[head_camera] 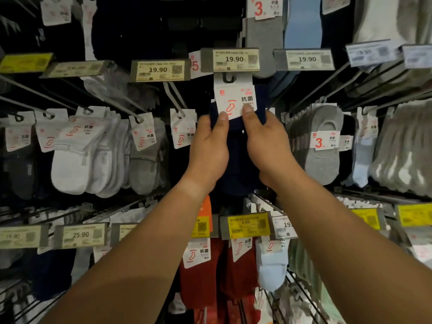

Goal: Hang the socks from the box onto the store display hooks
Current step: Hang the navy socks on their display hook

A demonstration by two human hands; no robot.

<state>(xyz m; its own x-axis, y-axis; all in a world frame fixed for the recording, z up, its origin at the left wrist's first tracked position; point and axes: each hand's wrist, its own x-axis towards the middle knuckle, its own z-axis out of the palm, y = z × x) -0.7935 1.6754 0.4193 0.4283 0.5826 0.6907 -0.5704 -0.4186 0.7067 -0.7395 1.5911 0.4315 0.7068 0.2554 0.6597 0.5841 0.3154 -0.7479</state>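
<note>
A: Step?

B: Mid-hang. Left hand and right hand both clamped on navy sock pack, thumbs pinching lower edge of white header card.

A: Pack location?

B: Held between both grips, card sticking up above thumbs. Hanger cutout at card top sat just under the 19.90 price tag. Hook tip itself hidden behind tag; couldn't tell whether threaded.

A: Next?

B: Probably needed cutout lined up on hook tip, then pushed back along the prong away from the grips. Only then let go. Risk: card bending, missing hook.
</note>
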